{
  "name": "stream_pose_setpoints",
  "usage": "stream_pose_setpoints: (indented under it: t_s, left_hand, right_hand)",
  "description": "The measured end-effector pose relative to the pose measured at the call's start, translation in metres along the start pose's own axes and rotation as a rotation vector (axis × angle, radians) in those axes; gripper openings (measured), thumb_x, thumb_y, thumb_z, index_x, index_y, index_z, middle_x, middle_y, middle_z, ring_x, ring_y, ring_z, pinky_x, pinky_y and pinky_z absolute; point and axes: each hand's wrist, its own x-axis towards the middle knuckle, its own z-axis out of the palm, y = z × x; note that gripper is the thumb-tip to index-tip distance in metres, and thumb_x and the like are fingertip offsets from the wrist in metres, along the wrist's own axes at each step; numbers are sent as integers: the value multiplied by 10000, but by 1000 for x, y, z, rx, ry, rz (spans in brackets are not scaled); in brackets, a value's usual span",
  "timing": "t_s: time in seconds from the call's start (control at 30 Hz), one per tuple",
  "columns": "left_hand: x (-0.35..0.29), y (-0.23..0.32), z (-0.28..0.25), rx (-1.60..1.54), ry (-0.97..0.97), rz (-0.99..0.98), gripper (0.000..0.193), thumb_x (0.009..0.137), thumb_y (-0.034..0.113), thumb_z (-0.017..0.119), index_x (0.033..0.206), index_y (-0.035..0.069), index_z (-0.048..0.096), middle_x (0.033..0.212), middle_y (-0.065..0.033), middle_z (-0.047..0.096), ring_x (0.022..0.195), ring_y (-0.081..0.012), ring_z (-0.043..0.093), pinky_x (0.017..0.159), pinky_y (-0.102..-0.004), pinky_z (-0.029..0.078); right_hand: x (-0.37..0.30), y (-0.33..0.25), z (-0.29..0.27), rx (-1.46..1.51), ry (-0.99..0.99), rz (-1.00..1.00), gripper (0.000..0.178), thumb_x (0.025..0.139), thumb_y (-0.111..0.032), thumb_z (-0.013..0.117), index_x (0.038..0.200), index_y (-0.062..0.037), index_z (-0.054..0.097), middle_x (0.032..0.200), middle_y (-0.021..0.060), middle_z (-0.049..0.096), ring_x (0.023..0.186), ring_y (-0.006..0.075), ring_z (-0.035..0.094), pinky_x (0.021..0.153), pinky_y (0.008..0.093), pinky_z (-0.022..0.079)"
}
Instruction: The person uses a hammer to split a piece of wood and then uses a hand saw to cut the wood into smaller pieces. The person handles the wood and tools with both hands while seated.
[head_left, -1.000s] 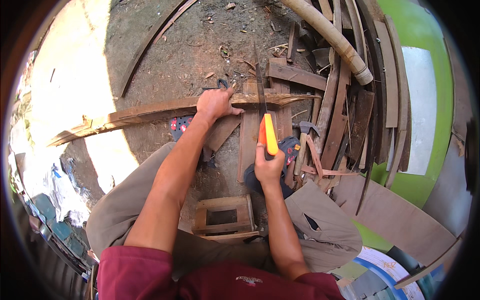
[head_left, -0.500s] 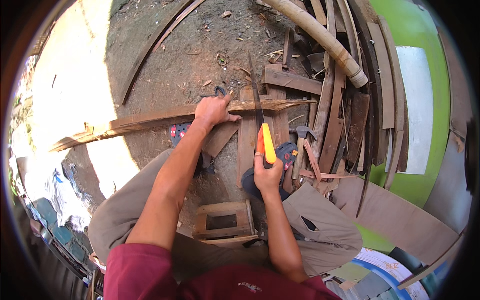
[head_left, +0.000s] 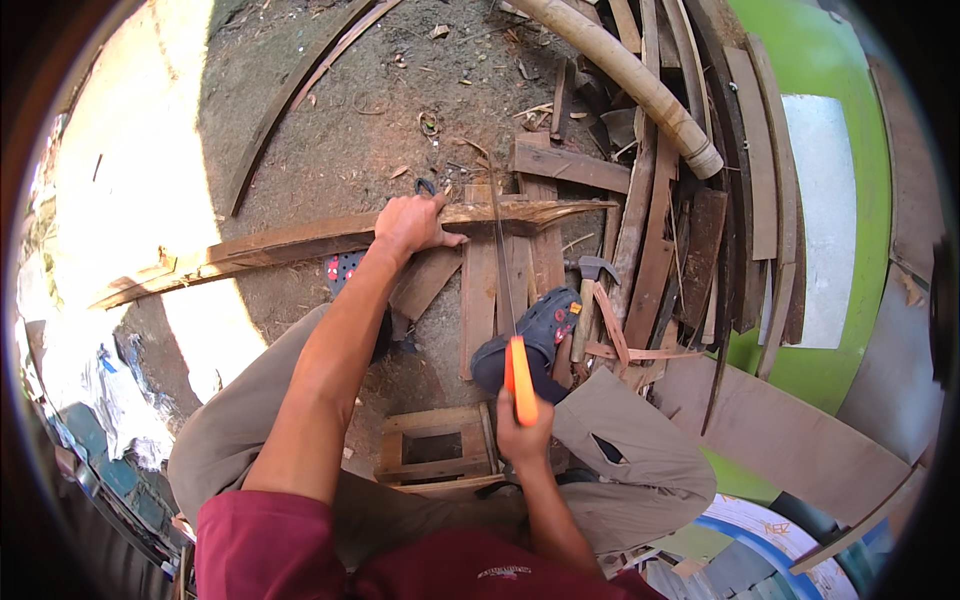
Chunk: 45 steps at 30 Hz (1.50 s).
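A long wooden board (head_left: 290,238) with a splintered right end lies crosswise in front of me. My left hand (head_left: 408,222) is closed over it, pressing it down, the thumb along its near edge. My right hand (head_left: 525,432) is wrapped round the orange and yellow handle of a handsaw (head_left: 521,382), close to my lap. The saw's thin blade points away from me and crosses the board just right of my left hand. Short planks (head_left: 480,290) lie under the board. My right foot in a dark clog (head_left: 540,325) is beside the blade.
A hammer (head_left: 586,300) lies right of the clog. Stacked scrap planks (head_left: 660,240) and a bamboo pole (head_left: 630,85) fill the right side, by a green panel (head_left: 860,300). A small wooden frame (head_left: 435,412) sits between my legs. A curved strip (head_left: 262,120) lies at the far left.
My right hand has drawn the saw back toward me, so the handle is now nearer my lap. My left hand stays on the board. The whole view has shifted slightly.
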Motion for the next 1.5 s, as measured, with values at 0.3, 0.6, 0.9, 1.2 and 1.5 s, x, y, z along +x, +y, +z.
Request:
stream_pose_setpoints:
  t_s: [0.3, 0.6, 0.9, 1.2, 1.5]
  left_hand:
    - [12, -1, 1, 26, 97, 45, 832, 641, 798, 729, 1071, 87, 684, 885, -194, 743, 851, -393, 731, 751, -479, 586]
    - [5, -4, 8, -7, 109, 47, 838, 631, 810, 727, 1034, 76, 694, 835, -201, 735, 819, -395, 728, 727, -479, 585]
    - [15, -5, 1, -10, 15, 37, 936, 589, 820, 745, 1135, 61, 706, 849, -200, 740, 853, -387, 731, 776, -474, 582]
    - [37, -11, -25, -159, -267, -19, 936, 608, 812, 756, 1130, 34, 755, 1058, -249, 729, 1033, -388, 698, 943, -472, 537]
    - [15, -12, -21, -152, -41, 39, 849, 872, 750, 561, 1213, -16, 689, 1219, -245, 675, 1186, -395, 622, 1029, -470, 488]
  right_hand:
    - [91, -4, 41, 101, 99, 25, 231, 916, -81, 659, 733, 23, 565, 566, 70, 493, 538, 87, 435, 496, 328, 381]
    - [38, 7, 13, 25, 5, 32, 178, 899, -85, 668, 777, 36, 621, 559, 85, 513, 547, 91, 484, 525, 321, 434]
    - [-44, -7, -39, -35, -26, 66, 112, 884, -41, 644, 802, 35, 653, 624, 93, 600, 602, 131, 631, 581, 303, 487]
    - [5, -5, -17, 99, -9, 55, 156, 917, -76, 660, 802, 29, 641, 585, 57, 544, 556, 86, 516, 536, 315, 432]
    - [0, -14, -2, 195, -6, 81, 132, 919, -87, 672, 864, 30, 646, 615, 80, 573, 569, 119, 567, 570, 315, 448]
